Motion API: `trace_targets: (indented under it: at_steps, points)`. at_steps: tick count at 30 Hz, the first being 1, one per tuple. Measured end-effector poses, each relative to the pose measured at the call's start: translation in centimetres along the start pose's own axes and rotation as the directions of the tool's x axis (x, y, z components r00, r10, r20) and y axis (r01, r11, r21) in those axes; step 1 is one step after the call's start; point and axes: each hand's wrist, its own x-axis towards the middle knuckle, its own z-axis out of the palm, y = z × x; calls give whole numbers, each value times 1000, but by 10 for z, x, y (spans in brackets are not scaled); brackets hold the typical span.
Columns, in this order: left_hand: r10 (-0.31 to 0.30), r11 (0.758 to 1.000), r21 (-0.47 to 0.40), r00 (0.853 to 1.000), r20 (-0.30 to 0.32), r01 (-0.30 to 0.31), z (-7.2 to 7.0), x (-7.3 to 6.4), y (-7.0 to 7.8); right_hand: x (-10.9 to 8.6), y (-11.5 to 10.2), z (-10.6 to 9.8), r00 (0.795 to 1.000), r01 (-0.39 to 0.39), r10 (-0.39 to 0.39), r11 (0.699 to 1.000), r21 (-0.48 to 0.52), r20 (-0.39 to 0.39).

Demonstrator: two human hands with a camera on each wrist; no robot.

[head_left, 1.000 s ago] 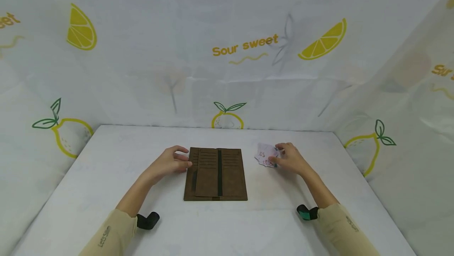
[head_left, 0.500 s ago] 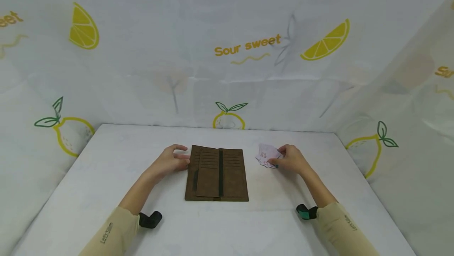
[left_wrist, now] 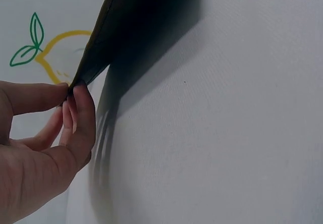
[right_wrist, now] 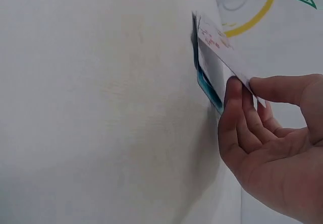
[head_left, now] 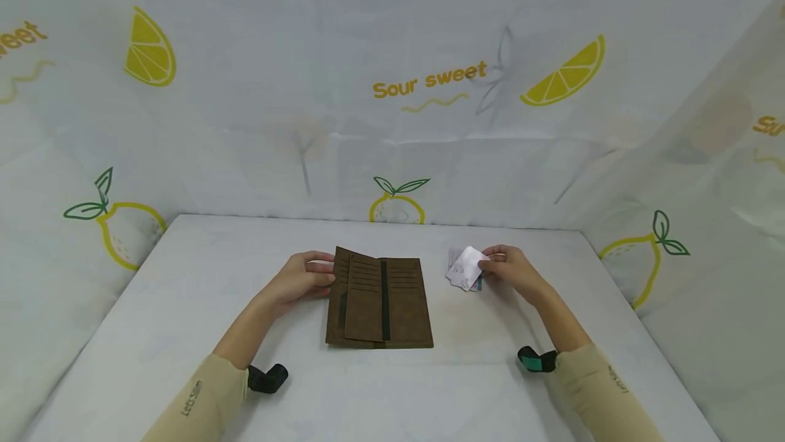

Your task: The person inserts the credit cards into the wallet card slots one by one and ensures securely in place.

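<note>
A brown wallet [head_left: 398, 312] with card slots lies unfolded on the white table. My left hand [head_left: 300, 280] pinches its left cover edge between thumb and fingers; in the left wrist view that cover [left_wrist: 101, 47] is tilted up and casts a shadow. To the right of the wallet, my right hand [head_left: 512, 272] pinches a pale printed card [head_left: 467, 263] by its right edge. The right wrist view shows this card [right_wrist: 222, 47] lifted at an angle, its near edge between thumb and fingertips. Beneath it lie more cards with a teal edge [right_wrist: 209, 90], partly hidden.
The white table [head_left: 392, 394] ends at a back wall hung with a lemon-print cloth [head_left: 257, 88]. Black straps with short mounts [head_left: 268, 379] sit at both wrists, beside beige sleeves.
My right hand has raised the top card off the pile, tilting it up. The wallet's left cover has risen in my left hand. The view has shifted slightly.
</note>
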Motion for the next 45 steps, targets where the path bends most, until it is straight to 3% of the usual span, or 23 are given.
trace_targets:
  at_steps: [9,24,29,45]
  points:
    - [22,1000,-17,1000,-2,-22,3,1,2,1,-14,4,998,27,-36,983,182,48]
    - [28,996,-79,1000,-9,-29,3,-1,2,19,-43,48,995,79,-62,969,232,-83]
    - [35,996,-81,999,-14,-36,3,2,1,19,-48,60,991,112,-95,972,204,-94]
    - [51,994,-100,999,-14,-52,3,3,-1,24,-64,93,989,124,-96,953,275,-111]
